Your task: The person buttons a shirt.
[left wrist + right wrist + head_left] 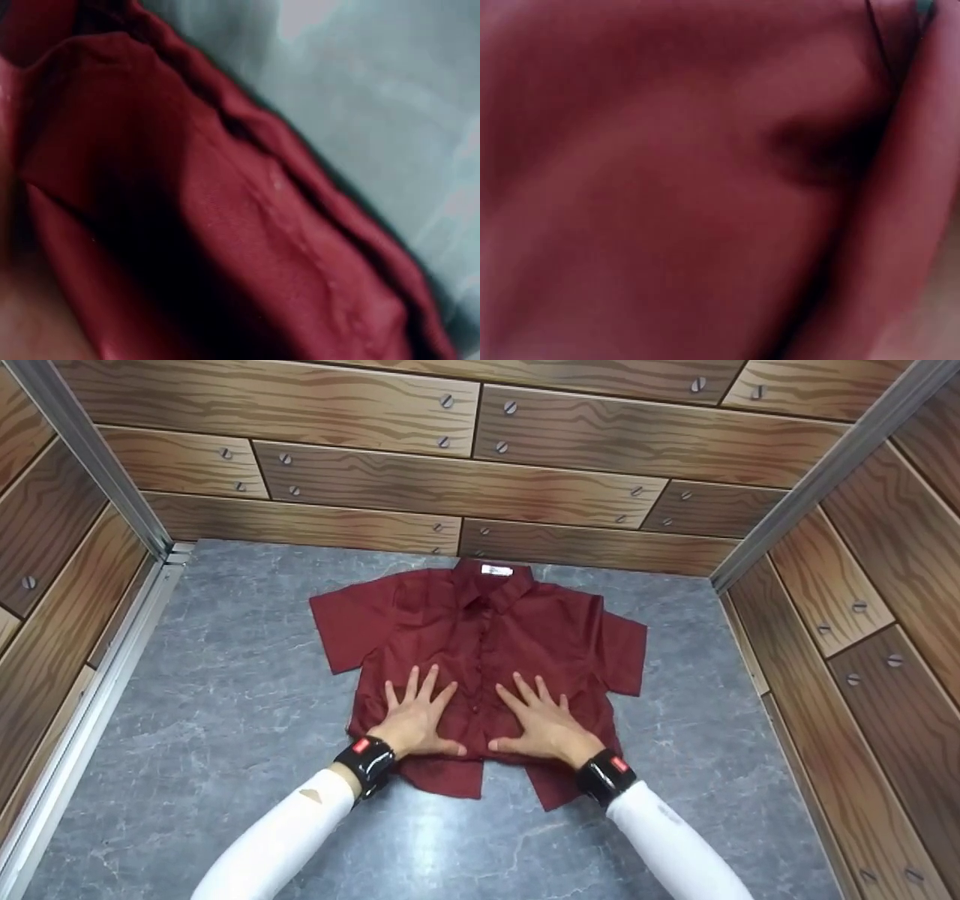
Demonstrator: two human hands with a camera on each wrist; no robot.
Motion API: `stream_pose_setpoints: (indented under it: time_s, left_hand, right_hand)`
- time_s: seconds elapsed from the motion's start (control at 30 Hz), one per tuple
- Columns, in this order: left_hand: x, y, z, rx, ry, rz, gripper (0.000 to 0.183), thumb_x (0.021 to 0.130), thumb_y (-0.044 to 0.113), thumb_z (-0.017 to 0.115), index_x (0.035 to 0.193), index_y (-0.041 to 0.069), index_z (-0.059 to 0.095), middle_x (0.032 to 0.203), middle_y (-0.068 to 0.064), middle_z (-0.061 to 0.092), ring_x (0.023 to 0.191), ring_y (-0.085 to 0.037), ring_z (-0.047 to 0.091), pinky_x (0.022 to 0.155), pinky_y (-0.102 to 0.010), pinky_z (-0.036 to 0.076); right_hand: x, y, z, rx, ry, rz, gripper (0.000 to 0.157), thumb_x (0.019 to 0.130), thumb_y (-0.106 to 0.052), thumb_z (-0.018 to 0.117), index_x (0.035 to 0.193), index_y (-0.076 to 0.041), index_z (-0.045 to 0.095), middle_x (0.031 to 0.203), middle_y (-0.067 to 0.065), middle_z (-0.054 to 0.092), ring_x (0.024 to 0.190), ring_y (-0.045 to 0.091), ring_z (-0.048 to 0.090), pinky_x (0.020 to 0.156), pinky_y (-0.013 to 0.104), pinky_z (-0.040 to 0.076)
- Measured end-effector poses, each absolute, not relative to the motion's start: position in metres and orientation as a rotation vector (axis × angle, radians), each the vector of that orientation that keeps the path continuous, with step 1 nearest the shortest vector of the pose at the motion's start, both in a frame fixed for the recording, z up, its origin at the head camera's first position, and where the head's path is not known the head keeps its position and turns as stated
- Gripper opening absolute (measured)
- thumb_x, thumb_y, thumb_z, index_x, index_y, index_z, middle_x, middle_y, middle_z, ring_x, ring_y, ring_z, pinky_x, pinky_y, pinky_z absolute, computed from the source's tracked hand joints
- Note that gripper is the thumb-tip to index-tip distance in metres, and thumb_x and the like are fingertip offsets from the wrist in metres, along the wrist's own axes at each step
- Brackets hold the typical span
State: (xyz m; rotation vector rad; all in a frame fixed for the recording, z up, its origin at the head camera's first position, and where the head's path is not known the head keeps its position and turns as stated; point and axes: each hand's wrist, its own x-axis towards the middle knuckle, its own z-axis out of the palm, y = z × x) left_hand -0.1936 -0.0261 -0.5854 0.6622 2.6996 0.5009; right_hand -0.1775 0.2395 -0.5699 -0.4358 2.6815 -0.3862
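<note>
A dark red short-sleeved shirt [536, 641] lies front up on the grey floor, its collar at the far side with a white label [496, 571] inside. The left hand [417, 720] rests with spread, straight fingers on the lower left of the shirt. On the lower right, the right hand [544, 724] lies the same way, thumbs of both hands towards the middle. Two flaps of the shirt's cloth stick out on the near side below the hands. Close up, the left wrist view shows a folded edge of red cloth [247, 195]; blurred red cloth [667, 187] fills the right wrist view.
Grey marbled floor [247, 675] surrounds the shirt. Wood-patterned walls stand at the back [390, 472], left [67, 585] and right [840, 630], with metal rails [97, 720] along the left edge. The collar lies close to the back wall.
</note>
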Motion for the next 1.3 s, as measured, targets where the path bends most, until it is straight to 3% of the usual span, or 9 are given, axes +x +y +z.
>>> stream_pose_setpoints:
  time_s: [0.33,0.53,0.67,0.77,0.9,1.03,1.17,1.3]
  left_hand:
    - [-0.158,-0.026,-0.589,0.679,2.736,0.407,0.117,0.074,0.077,0.075,0.165,0.019,0.029,0.172,-0.02,0.006,0.155,-0.05,0.002,0.11,-0.082,0.004]
    - [-0.143,-0.025,-0.582,0.681,2.725,0.22,0.119,0.073,0.082,0.071,0.165,0.02,0.028,0.171,-0.021,0.01,0.154,-0.051,0.01,0.107,-0.083,0.018]
    - [-0.136,-0.024,-0.573,0.71,2.729,0.102,0.119,0.071,0.084,0.071,0.163,0.02,0.033,0.169,-0.022,0.018,0.152,-0.051,0.021,0.103,-0.081,0.029]
    - [-0.138,-0.025,-0.563,0.769,2.765,0.115,0.111,0.073,0.082,0.071,0.157,0.015,0.045,0.164,-0.023,0.032,0.147,-0.051,0.032,0.103,-0.078,0.032]
    - [-0.166,-0.023,-0.549,0.901,2.903,0.254,0.074,0.086,0.066,0.071,0.129,0.006,0.068,0.131,-0.02,0.063,0.122,-0.044,0.059,0.095,-0.065,0.047]
    - [-0.217,-0.012,-0.544,0.983,3.078,0.38,0.032,0.096,0.037,0.071,0.103,0.006,0.072,0.1,-0.013,0.067,0.092,-0.035,0.067,0.076,-0.051,0.055]
    - [-0.26,-0.001,-0.548,0.995,3.155,0.465,0.016,0.1,0.018,0.067,0.104,0.004,0.071,0.104,-0.015,0.063,0.091,-0.036,0.066,0.075,-0.049,0.056]
    - [-0.29,0.012,-0.548,0.98,3.129,0.539,0.027,0.1,0.012,0.063,0.126,0.006,0.064,0.111,-0.019,0.061,0.093,-0.039,0.066,0.078,-0.05,0.057]
  right_hand:
    - [-0.145,0.234,-0.575,-0.459,2.708,-0.238,0.104,0.085,-0.077,0.063,0.166,-0.026,0.023,0.173,0.011,0.007,0.156,0.047,0.002,0.11,0.08,0.018]
    - [-0.133,0.229,-0.566,-0.443,2.646,-0.184,0.103,0.085,-0.077,0.063,0.166,-0.026,0.025,0.173,0.012,0.009,0.155,0.048,0.006,0.108,0.081,0.022]
    - [-0.132,0.226,-0.548,-0.426,2.564,-0.149,0.098,0.086,-0.079,0.06,0.164,-0.026,0.033,0.172,0.012,0.017,0.154,0.049,0.016,0.109,0.08,0.022]
    - [-0.14,0.227,-0.531,-0.478,2.58,-0.15,0.091,0.089,-0.078,0.056,0.16,-0.023,0.042,0.166,0.012,0.033,0.15,0.046,0.029,0.11,0.076,0.025]
    - [-0.166,0.227,-0.515,-0.571,2.759,-0.188,0.071,0.097,-0.064,0.059,0.147,-0.013,0.059,0.145,0.013,0.06,0.132,0.038,0.056,0.104,0.062,0.045]
    - [-0.195,0.222,-0.52,-0.539,2.866,-0.199,0.057,0.101,-0.051,0.061,0.139,-0.009,0.064,0.137,0.014,0.064,0.123,0.037,0.061,0.098,0.057,0.05]
    - [-0.205,0.218,-0.535,-0.466,2.82,-0.224,0.057,0.102,-0.051,0.058,0.141,-0.009,0.062,0.144,0.015,0.057,0.128,0.041,0.055,0.099,0.062,0.047]
    - [-0.202,0.218,-0.545,-0.421,2.803,-0.243,0.058,0.102,-0.053,0.058,0.141,-0.01,0.062,0.145,0.015,0.054,0.127,0.042,0.054,0.097,0.06,0.049]
